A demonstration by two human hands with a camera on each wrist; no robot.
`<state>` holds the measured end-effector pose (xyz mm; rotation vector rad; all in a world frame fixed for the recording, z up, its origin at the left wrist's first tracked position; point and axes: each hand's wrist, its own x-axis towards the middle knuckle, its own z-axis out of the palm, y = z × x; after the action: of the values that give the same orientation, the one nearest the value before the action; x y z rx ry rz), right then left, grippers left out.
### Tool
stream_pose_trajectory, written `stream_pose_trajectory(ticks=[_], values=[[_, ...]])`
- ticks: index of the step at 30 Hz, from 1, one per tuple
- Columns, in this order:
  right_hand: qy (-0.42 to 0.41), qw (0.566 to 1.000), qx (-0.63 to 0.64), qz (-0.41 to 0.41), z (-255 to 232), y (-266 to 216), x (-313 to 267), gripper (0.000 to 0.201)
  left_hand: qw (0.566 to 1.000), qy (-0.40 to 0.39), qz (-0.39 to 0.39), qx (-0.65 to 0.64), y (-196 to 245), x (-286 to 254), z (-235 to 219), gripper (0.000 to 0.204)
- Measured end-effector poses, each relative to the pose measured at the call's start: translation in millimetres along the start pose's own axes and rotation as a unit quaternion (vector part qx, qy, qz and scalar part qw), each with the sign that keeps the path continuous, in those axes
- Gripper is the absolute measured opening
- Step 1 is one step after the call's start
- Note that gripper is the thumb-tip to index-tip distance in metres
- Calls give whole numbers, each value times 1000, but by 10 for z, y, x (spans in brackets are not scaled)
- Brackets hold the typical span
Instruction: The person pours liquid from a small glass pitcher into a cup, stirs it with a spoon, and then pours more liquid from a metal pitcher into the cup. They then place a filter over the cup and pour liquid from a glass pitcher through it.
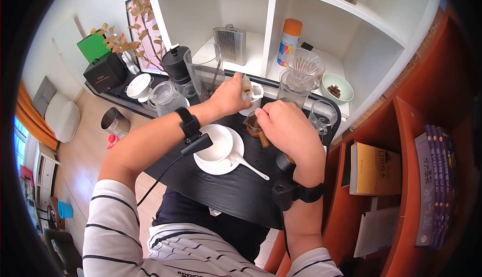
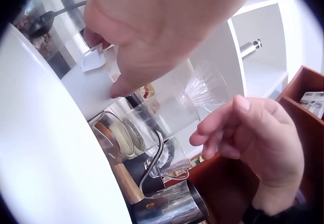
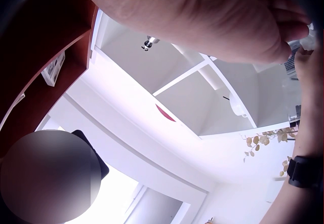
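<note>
A white cup (image 1: 247, 107) stands at the back of the black table, my left hand (image 1: 228, 96) gripping it near the top. In the left wrist view, thumb and fingers of the left hand (image 2: 152, 26) lie around the upper part of the white cup (image 2: 86, 92), beside a small pale tab (image 2: 93, 59). My right hand (image 1: 293, 126) hovers near a small glass pitcher (image 1: 252, 122) with a wooden handle. Seen from the left wrist, the right hand (image 2: 258, 138) has loosely bent fingers with nothing between them. The right wrist view shows mostly its palm (image 3: 202, 21).
A white bowl (image 1: 216, 144) sits on a saucer with a white spoon (image 1: 251, 167) in front. A tall glass (image 1: 205, 68) and black grinder (image 1: 175, 63) stand left; a glass dripper (image 1: 304, 66), glass mug (image 1: 322, 116) and green bowl (image 1: 337, 87) stand right. White shelving rises behind.
</note>
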<state>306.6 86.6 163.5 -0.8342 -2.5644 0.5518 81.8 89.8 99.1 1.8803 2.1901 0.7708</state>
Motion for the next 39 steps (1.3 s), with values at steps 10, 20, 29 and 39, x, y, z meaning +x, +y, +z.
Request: stream_pose_trajectory(ticks=[10,20,29,39], values=[[-9,1000,-10,-23,175,-9,45,36,995,34,88,26,-108,106,28,80],[-41,999,-2,7,137,-73,46,39,999,-19,40,4,-27,169,-45,73],[-39,999,1,-16,231,-156,39,40,994,-108,2,35,-6,217,-135,79],[-78,993,-11,-83,154,-364,-89,37,958,36,265,104,424,-58,-393,47]])
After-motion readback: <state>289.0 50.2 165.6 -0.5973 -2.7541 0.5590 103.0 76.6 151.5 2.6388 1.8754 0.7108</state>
